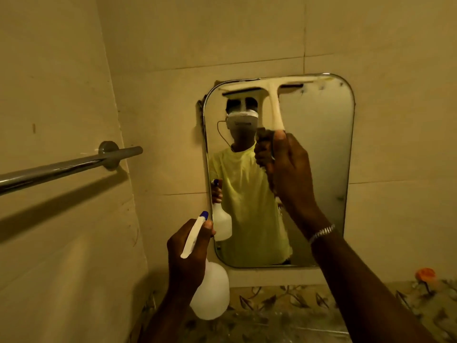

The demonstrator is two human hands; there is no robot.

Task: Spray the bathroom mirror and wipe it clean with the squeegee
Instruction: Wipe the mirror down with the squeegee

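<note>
The rounded rectangular wall mirror with a thin metal rim (319,154) hangs on the beige tiled wall (247,33). The cream plastic squeegee with a long T-shaped blade (272,92) is against the glass at the top edge of the mirror; its blade lies nearly level along that edge, from near the top left corner to past the middle. The handle goes down from the blade into the right hand (289,169), whose fingers are closed around the lower end of the handle. A silver metal bracelet (321,232) sits on the right wrist.

The left hand (188,253) is in front of the bottom left corner of the mirror. Its fingers are wrapped around the neck of the translucent white plastic spray bottle with a white trigger head and a blue nozzle (210,290). The nozzle points up toward the glass. The round body of the bottle hangs under the hand; I cannot tell how much liquid is inside it.

The mirror shows the person in a pale yellow-green shirt, with the bottle and the squeegee repeated.

On the left wall a chrome towel bar (61,167) is fixed. Under the mirror there is a surface with a leaf pattern (284,308), and a small orange object (424,273) lies near its right edge.
</note>
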